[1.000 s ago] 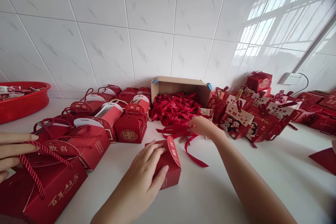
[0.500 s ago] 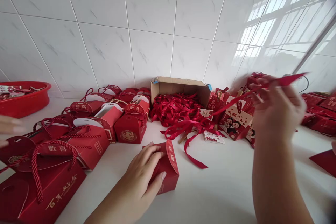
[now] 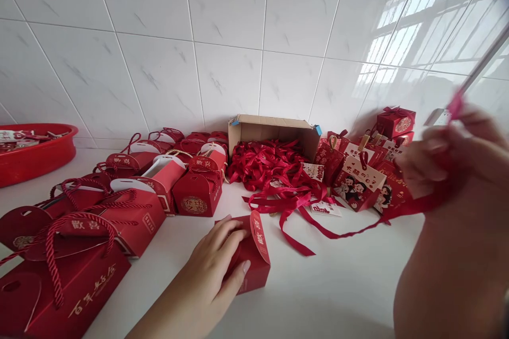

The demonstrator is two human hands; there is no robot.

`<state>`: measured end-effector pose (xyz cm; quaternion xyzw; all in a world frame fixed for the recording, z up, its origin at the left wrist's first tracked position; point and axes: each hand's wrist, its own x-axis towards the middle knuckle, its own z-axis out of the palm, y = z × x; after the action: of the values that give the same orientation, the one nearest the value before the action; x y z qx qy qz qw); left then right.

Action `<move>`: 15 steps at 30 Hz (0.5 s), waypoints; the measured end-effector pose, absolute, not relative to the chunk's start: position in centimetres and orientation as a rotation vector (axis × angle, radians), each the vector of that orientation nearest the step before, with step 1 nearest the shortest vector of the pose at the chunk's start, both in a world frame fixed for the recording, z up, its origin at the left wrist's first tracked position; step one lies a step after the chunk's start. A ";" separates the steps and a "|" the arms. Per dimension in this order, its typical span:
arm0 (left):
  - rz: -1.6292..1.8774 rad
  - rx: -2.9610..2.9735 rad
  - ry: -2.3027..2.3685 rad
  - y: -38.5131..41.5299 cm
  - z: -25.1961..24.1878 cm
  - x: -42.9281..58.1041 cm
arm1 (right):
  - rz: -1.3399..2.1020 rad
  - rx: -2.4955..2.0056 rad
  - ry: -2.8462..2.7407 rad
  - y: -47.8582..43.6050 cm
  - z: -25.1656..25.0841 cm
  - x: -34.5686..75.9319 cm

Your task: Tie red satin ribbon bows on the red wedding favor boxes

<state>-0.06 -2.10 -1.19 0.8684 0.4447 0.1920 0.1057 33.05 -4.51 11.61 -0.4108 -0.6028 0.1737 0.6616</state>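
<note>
My left hand rests over a small red gift box on the white tabletop, its fingers bent around the top and near side. At the right, my right hand is raised and blurred by motion, pinching a red ribbon. That ribbon sags across the table toward a tangled heap of red ribbons, which spills from a cardboard box lying on its side. Small printed cards lie among the ribbon ends.
Red gift boxes with rope handles crowd the left side. A red plastic basin stands at the far left. Behind my right hand are boxes with printed tags and a stacked ribbon-tied box. A tiled wall closes the back.
My right hand has moved right and nearer, drawing the ribbon out lower over the table. My left hand stays on the gift box. Another person's hand at the left edge has gone from view.
</note>
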 end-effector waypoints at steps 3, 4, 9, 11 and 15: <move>0.547 2.560 1.302 -2.1 -1.1 0.0 | 0.709 -0.880 -1.363 -3.6 11.1 29.6; 0.542 2.562 1.298 -2.2 -1.1 0.1 | 0.833 -0.914 -1.456 -3.2 10.7 28.7; 0.539 2.572 1.321 -2.3 -1.0 0.2 | 1.314 -1.087 -2.023 -0.9 8.3 25.9; 0.531 2.580 1.347 -2.3 -1.1 0.2 | 1.314 -1.145 -2.119 -0.3 7.7 25.3; 0.518 2.598 1.370 -2.3 -1.2 0.2 | 1.259 -1.231 -2.144 0.3 7.1 24.9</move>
<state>0.17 -2.33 -1.23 0.8684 0.4579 0.1731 0.0796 24.93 0.33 7.08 -0.4364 -0.7597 0.4461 0.1827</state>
